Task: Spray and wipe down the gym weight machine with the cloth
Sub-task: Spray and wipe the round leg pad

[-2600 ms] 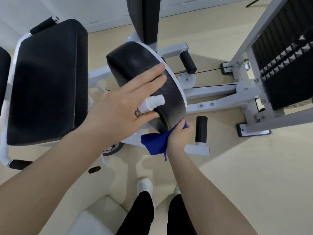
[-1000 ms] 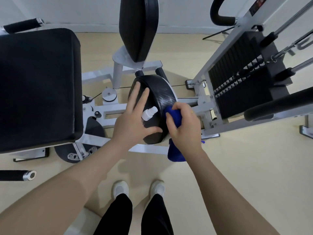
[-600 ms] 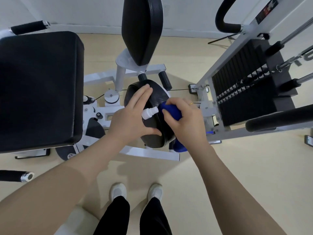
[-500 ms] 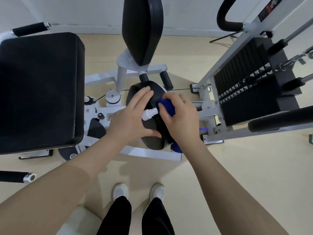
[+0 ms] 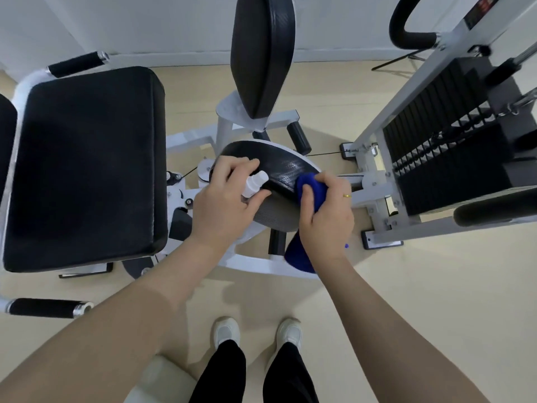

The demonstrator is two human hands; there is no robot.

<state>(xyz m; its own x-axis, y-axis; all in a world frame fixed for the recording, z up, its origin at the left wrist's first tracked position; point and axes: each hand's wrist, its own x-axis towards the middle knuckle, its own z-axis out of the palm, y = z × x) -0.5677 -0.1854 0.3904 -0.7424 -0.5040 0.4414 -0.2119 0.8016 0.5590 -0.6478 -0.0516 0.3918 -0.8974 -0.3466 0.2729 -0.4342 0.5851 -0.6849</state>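
Note:
A curved black pad (image 5: 279, 167) of the white-framed weight machine sits in the middle of the view, its face tilted up. My left hand (image 5: 225, 209) rests on the pad's left end and holds a small white spray bottle (image 5: 255, 184), whose cap sticks out between thumb and fingers. My right hand (image 5: 325, 216) is closed on a blue cloth (image 5: 312, 189) and presses it against the pad's right end. A loose part of the cloth hangs below my wrist.
A large black seat cushion (image 5: 84, 167) fills the left, with padded handles front and back. A second upright black pad (image 5: 261, 50) stands behind. The weight stack (image 5: 447, 158) in its white frame is at the right. My white shoes (image 5: 257, 331) stand on the beige floor.
The pad has tipped so its face shows more. My right hand with the cloth has slid to the pad's right end. My left hand has curled its fingers over the left end.

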